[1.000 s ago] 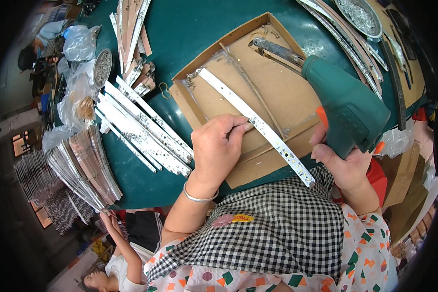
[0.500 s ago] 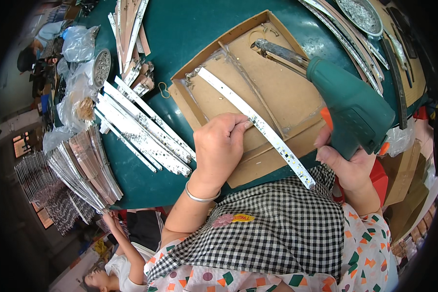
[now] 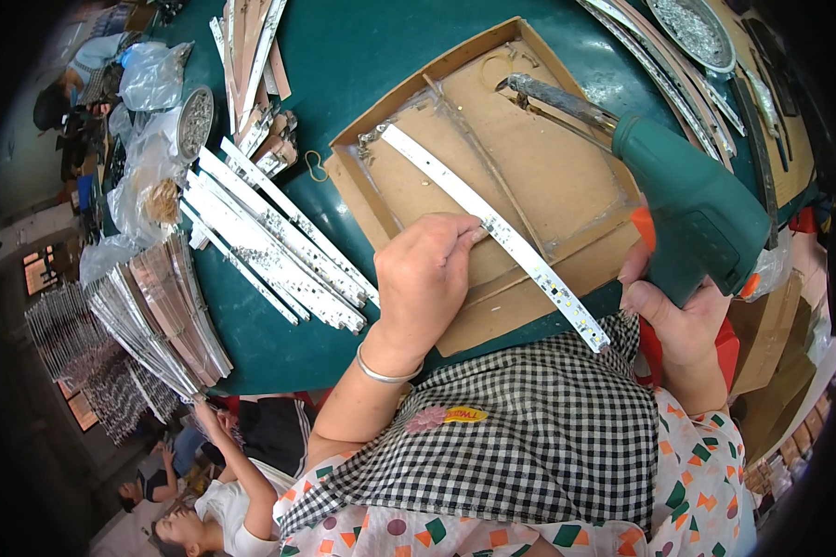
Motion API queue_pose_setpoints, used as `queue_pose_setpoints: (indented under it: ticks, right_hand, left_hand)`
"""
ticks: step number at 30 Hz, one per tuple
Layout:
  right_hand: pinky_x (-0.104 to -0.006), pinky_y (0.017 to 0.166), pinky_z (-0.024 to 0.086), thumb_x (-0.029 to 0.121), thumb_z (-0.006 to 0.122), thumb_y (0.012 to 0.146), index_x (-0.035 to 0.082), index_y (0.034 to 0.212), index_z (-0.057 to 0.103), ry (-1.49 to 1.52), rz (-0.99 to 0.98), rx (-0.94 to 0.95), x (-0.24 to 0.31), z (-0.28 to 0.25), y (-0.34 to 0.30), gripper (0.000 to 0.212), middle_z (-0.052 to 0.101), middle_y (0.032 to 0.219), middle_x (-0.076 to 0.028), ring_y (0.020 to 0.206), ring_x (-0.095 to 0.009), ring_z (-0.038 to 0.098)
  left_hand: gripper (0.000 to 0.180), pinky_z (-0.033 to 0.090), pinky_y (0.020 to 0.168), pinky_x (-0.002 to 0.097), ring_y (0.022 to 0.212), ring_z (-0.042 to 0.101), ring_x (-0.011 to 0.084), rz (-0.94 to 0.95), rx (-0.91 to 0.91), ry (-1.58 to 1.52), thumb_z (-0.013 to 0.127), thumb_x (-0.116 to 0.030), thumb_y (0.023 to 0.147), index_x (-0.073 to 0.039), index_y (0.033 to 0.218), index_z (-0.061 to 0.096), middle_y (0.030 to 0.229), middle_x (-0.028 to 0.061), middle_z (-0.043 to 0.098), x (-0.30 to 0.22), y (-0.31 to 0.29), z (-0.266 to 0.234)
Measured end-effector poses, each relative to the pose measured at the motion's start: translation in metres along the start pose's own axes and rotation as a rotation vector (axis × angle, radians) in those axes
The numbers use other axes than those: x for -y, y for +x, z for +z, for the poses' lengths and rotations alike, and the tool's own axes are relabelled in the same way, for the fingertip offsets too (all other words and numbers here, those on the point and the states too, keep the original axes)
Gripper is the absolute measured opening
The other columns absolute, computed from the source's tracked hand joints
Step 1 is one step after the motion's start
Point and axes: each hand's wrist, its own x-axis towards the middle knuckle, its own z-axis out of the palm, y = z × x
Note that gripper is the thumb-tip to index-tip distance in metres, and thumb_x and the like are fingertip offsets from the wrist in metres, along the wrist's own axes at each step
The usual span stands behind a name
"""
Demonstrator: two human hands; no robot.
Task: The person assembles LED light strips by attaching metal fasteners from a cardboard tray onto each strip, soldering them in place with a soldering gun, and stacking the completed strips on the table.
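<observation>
White long LED strip stays flat if the left hand, fingers pinched on it, presses firmly; the right hand, at three o'clock, grips the green power screwdriver, its bit probably clear.

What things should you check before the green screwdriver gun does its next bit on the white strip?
1. Left hand pins the white strip down: ok, fingers press on its middle.
2. Strip lies on the cardboard tray: ok, though its near end sticks out past the tray edge.
3. Right hand grips the green power driver: ok.
4. Driver tip on the strip: not ok, the tip points at the tray's far side, away from the strip.
5. Fingers away from the tip: ok.
6. Screw ready on the tip: cannot tell.
</observation>
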Motion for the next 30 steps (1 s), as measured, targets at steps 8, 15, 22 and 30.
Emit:
queue_pose_setpoints:
  ticks: [8, 15, 22, 30]
  right_hand:
    - [-0.027, 0.056, 0.051, -0.002, 0.074, 0.072, -0.009, 0.125, 0.044, 0.031, 0.066, -0.051, -0.001, -0.008, -0.006, 0.061, 0.06, 0.102, -0.021, 0.067, -0.018, 0.06]
    - [-0.0251, 0.057, 0.049, 0.001, 0.074, 0.073, -0.007, 0.114, 0.054, 0.072, 0.22, 0.115, 0.015, -0.031, -0.015, 0.047, 0.064, 0.083, -0.013, 0.07, -0.016, 0.061]
    - [-0.0274, 0.066, 0.049, 0.009, 0.078, 0.073, -0.003, 0.1, 0.061, -0.092, 0.264, 0.147, 0.014, -0.035, -0.018, 0.034, 0.065, 0.081, -0.007, 0.072, -0.014, 0.061]
    - [-0.0278, 0.066, 0.049, 0.009, 0.078, 0.073, 0.001, 0.088, 0.065, -0.22, 0.304, 0.213, 0.013, -0.045, -0.017, 0.022, 0.065, 0.081, -0.004, 0.073, -0.015, 0.061]
  left_hand:
    - [0.01, 0.052, 0.058, 0.0294, 0.066, 0.066, 0.0245, 0.119, 0.02, 0.078, 0.071, 0.005, 0.073, -0.001, 0.08, 0.068, 0.077, 0.0116, 0.068, 0.002, 0.0, 0.003]
    - [0.012, 0.051, 0.056, 0.0267, 0.064, 0.066, 0.0214, 0.128, -0.068, 0.015, 0.073, 0.006, 0.07, 0.0, 0.079, 0.066, 0.075, 0.0101, 0.068, 0.006, -0.008, 0.003]
    - [0.013, 0.051, 0.057, 0.0271, 0.064, 0.065, 0.0221, 0.145, -0.051, 0.044, 0.072, 0.007, 0.07, 0.0, 0.078, 0.065, 0.074, 0.0108, 0.067, 0.008, -0.008, 0.004]
    - [0.014, 0.051, 0.057, 0.0274, 0.064, 0.065, 0.0224, 0.178, -0.063, 0.027, 0.071, 0.008, 0.069, 0.0, 0.079, 0.065, 0.075, 0.0111, 0.067, 0.009, -0.007, 0.007]
